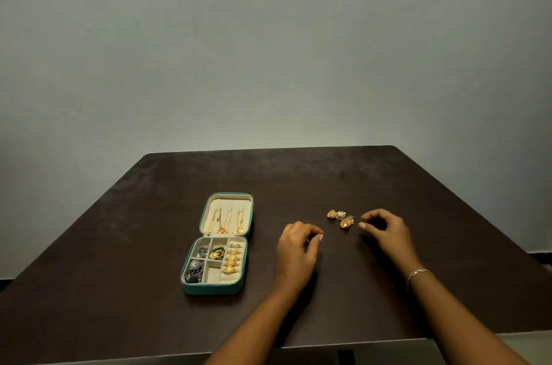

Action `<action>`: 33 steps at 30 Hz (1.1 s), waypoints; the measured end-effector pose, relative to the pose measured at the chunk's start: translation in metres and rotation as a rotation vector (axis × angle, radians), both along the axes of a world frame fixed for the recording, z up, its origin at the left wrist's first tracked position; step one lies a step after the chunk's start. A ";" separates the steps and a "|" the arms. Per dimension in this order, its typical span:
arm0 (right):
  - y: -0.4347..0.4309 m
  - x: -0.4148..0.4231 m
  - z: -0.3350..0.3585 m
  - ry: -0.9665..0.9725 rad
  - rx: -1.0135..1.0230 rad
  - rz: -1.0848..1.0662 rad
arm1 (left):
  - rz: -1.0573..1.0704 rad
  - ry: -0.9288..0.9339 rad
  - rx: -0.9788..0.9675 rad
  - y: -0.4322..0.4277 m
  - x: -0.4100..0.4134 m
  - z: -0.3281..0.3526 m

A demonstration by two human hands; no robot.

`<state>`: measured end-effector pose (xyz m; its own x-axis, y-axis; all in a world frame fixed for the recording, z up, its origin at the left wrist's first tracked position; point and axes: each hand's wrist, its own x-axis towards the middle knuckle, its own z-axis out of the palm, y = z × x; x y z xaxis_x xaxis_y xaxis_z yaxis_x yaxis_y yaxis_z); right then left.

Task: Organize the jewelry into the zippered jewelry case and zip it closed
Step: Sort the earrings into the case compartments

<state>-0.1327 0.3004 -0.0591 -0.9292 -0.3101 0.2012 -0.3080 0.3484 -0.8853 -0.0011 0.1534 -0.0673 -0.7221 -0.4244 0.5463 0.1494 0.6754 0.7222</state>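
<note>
Lying open, jewelry case [213,288] runs near-to-far, perhaps angled slightly right.

Head camera looks forward and down over the table [298,173].

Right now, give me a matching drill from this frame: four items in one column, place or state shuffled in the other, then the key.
1 jewelry case
2 loose earrings
3 bracelet
4 gold rings

a worn on a wrist
b on the bare table, near the right hand
c lying open, left of the left hand
d in the case's right-hand column

Pairs: 1-c; 2-b; 3-a; 4-d
</note>
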 end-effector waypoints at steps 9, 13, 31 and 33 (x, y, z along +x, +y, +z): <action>-0.018 -0.024 -0.014 0.152 0.146 0.036 | 0.058 -0.053 -0.164 0.005 -0.051 -0.013; -0.021 -0.029 -0.018 0.154 0.158 0.064 | 0.018 -0.113 -0.221 0.003 -0.074 -0.006; -0.020 -0.030 -0.020 0.164 0.250 0.013 | 0.015 -0.485 -0.327 0.003 -0.112 0.010; -0.018 -0.030 -0.020 0.147 0.214 0.015 | 0.019 -0.449 -0.152 0.004 -0.103 0.009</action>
